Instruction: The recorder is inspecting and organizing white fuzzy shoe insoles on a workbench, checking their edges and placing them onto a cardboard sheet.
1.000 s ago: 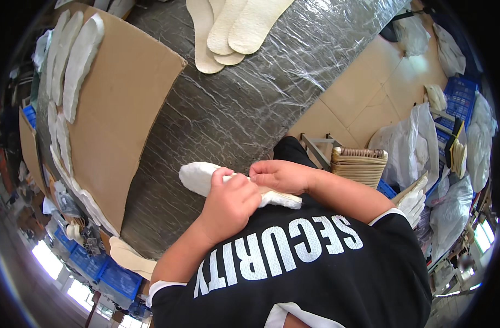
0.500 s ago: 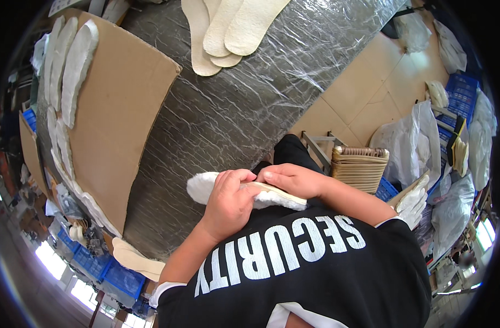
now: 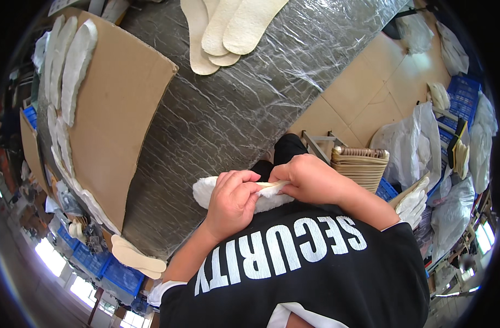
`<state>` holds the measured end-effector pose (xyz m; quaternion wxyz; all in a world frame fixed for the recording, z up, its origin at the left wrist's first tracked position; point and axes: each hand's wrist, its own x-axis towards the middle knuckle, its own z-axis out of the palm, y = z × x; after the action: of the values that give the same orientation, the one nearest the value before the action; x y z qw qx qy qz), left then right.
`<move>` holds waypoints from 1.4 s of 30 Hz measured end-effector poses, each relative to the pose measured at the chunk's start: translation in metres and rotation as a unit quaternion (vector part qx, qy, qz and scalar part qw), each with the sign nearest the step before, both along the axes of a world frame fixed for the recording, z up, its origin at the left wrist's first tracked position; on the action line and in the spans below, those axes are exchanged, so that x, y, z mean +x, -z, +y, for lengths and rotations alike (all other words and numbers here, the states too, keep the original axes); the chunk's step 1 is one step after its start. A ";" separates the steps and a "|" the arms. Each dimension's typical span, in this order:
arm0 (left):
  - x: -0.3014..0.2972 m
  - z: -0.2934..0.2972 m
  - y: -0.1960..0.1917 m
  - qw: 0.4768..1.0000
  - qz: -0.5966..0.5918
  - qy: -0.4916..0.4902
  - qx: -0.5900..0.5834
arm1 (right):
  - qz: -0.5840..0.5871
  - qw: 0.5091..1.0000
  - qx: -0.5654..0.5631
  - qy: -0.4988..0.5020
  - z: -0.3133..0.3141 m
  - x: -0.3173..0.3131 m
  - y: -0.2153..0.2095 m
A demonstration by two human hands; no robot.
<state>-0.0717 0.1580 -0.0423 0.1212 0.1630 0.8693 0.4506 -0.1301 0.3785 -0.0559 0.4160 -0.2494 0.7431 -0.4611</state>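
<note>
Presently both hands hold one fleecy white insole [image 3: 217, 191] just in front of the person's chest, above the near edge of the worktop [image 3: 233, 120]. The left hand [image 3: 233, 202] is curled over the middle of the insole, fingers pressed together on its upper face and thumb underneath. The right hand [image 3: 310, 177] pinches the insole's right end, where a thin cream layer shows at the edge; the fingertips there are hidden, so the exact pinch cannot be told. The insole's long axis runs left to right across the body, its free rounded end jutting out to the left beyond the left hand. The two hands are nearly touching, the left one nearer the free end.

Elsewhere: a sheet of cardboard [image 3: 119, 109] lies on the wrapped worktop with fleecy insoles [image 3: 75, 71] along its far-left edge, and cream insoles [image 3: 228, 33] lie fanned at the far side.
</note>
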 end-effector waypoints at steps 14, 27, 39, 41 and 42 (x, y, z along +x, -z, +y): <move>0.000 0.002 -0.001 0.999 0.053 0.013 -0.004 | 0.146 0.989 0.008 0.015 -0.006 0.007 -0.007; -0.012 -0.019 -0.017 0.999 0.006 0.038 -0.022 | 0.181 0.983 -0.010 0.026 -0.002 0.009 -0.003; -0.009 -0.022 -0.021 0.995 0.071 0.000 -0.075 | 0.179 0.982 -0.035 0.047 0.000 0.009 0.002; -0.011 -0.019 -0.021 0.995 0.066 0.011 -0.073 | 0.182 0.982 -0.038 0.041 0.000 0.008 0.001; -0.011 -0.018 -0.021 0.995 0.060 0.022 -0.070 | 0.182 0.982 -0.037 0.041 0.000 0.008 0.001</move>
<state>-0.0829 0.1403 -0.0212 0.0893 0.1998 0.9007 0.3752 -0.1217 0.3782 -0.0572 0.2447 -0.3136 0.7983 -0.4522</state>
